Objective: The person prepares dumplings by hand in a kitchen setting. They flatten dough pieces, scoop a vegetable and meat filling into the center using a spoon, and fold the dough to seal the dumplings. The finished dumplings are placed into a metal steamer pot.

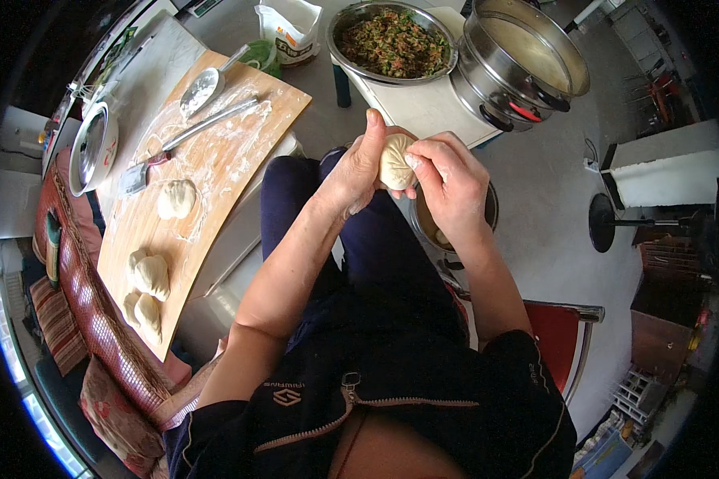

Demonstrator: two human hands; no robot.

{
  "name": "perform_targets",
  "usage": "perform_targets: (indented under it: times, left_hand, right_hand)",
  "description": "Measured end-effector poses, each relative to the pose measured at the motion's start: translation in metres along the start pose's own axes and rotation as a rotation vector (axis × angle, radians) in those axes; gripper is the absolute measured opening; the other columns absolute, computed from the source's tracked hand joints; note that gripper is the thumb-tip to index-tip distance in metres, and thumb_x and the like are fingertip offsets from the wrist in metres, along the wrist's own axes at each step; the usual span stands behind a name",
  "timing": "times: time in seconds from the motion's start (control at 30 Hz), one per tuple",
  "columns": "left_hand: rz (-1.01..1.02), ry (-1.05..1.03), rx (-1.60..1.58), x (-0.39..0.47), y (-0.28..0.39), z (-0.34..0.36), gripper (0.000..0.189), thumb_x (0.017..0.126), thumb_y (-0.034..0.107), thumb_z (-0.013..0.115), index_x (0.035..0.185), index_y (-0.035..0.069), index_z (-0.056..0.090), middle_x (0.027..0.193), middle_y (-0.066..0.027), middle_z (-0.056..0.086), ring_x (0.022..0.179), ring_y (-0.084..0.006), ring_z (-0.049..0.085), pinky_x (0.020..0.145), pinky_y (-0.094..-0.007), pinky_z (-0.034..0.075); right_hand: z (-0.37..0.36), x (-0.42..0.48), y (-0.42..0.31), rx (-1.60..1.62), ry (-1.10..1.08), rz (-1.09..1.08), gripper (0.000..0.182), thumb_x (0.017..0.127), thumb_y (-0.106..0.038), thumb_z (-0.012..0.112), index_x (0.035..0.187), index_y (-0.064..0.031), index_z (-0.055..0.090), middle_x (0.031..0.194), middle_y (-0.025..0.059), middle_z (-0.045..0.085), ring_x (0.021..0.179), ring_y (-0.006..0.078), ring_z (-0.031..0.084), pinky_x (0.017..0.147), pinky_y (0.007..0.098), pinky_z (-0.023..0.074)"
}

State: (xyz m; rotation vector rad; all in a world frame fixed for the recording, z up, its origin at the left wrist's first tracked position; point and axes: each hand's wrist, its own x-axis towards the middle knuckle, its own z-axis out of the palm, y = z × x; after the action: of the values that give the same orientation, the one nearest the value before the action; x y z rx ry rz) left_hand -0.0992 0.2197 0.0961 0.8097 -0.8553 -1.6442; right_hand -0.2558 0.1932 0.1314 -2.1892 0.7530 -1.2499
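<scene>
A pleated bun of pale dough (397, 161) rests in my left hand (356, 170), whose thumb points up along its side. The fingertips of my right hand (452, 179) pinch the bun's gathered folds from the right. Beyond my hands stands a steel bowl of chopped filling (395, 43), beside a stacked metal steamer pot (497, 78). On the floured wooden board (228, 161) to the left lie a metal scoop (202, 93), a metal rod (210, 123), a scraper (134, 179), a round dough piece (176, 199) and several more dough lumps (150, 276).
The white table edge (395, 108) lies just beyond my hands. Below my right hand is a metal pot (491, 206) on the floor. A white enamel basin (109, 143) stands left of the board, an open flour-like bag (290, 30) behind it. A red chair (548, 335) is at my right.
</scene>
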Motion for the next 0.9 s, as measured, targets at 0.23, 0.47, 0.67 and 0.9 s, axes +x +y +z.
perform_targets:
  times: [0.23, 0.47, 0.67, 0.9]
  left_hand:
    - [0.121, 0.063, -0.052, 0.001, -0.008, 0.020, 0.075, 0.095, 0.068, 0.026, 0.123, 0.002, 0.047, 0.087, -0.0083, 0.063, 0.067, -0.0149, 0.065, 0.054, -0.0238, 0.053]
    - [0.177, 0.165, -0.079, 0.013, -0.028, 0.015, 0.068, 0.098, 0.062, 0.030, 0.109, 0.000, 0.056, 0.085, -0.0094, 0.063, 0.070, -0.0157, 0.066, 0.051, -0.0241, 0.052]
    - [0.077, 0.152, -0.235, 0.009, -0.025, 0.023, 0.070, 0.096, 0.064, 0.030, 0.117, 0.001, 0.051, 0.088, -0.0093, 0.064, 0.065, -0.0163, 0.064, 0.050, -0.0239, 0.049]
    - [0.017, 0.131, -0.033, 0.011, -0.045, 0.006, 0.077, 0.093, 0.069, 0.027, 0.117, -0.001, 0.050, 0.084, -0.0096, 0.064, 0.060, -0.0155, 0.063, 0.047, -0.0234, 0.050]
  right_hand:
    - [-0.006, -0.003, 0.012, 0.008, 0.046, 0.080, 0.010, 0.085, 0.001, 0.064, 0.094, -0.0008, 0.060, 0.082, 0.0125, 0.062, 0.071, 0.0255, 0.064, 0.062, 0.0350, 0.0511]
    - [-0.003, -0.014, 0.011, 0.109, -0.027, 0.192, 0.012, 0.082, 0.008, 0.062, 0.092, 0.0012, 0.061, 0.082, 0.0087, 0.062, 0.069, 0.0161, 0.063, 0.062, 0.0293, 0.0513]
    - [-0.006, -0.018, 0.016, 0.020, 0.001, 0.099, 0.012, 0.085, 0.003, 0.062, 0.094, -0.0018, 0.055, 0.082, 0.0126, 0.059, 0.065, 0.0232, 0.064, 0.056, 0.0334, 0.0510]
    - [0.003, -0.040, 0.034, 0.065, -0.022, 0.177, 0.017, 0.081, 0.001, 0.063, 0.096, -0.0030, 0.054, 0.082, 0.0148, 0.057, 0.068, 0.0332, 0.063, 0.059, 0.0412, 0.0511]
